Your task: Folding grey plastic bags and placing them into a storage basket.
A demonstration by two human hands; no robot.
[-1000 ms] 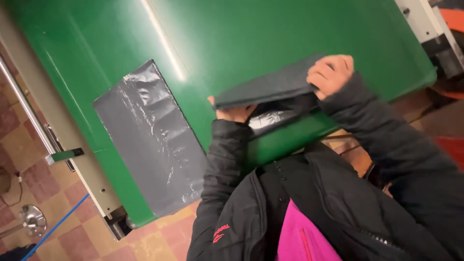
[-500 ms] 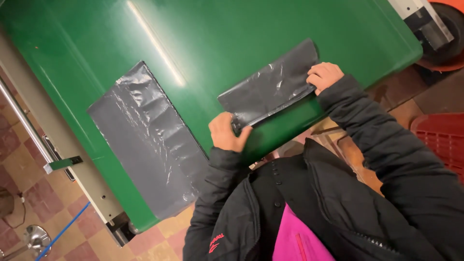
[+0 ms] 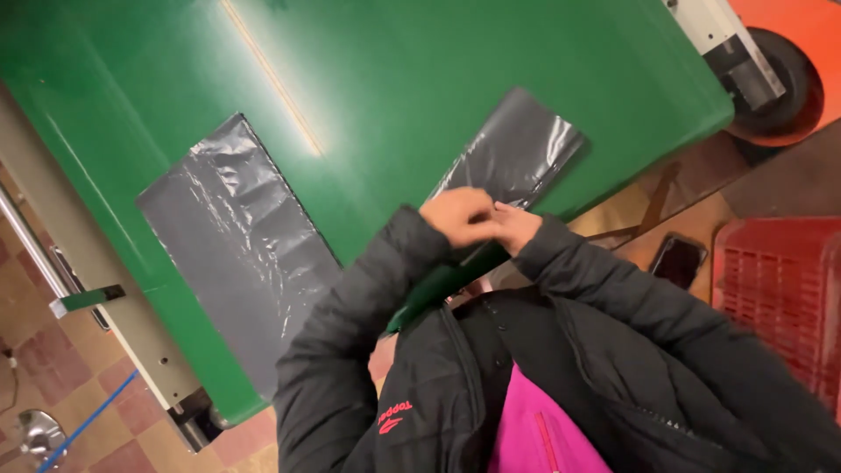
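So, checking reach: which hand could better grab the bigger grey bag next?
Probably left: the left hand is on the bigger bag's side; the right hand would have to cross it. Both meet at the smaller bag's end.

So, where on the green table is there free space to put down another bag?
The green table is bare between the large grey bag and the small grey bag, and across its whole far part. The near edge is crowded: the left hand and right hand meet there at the small bag's end.
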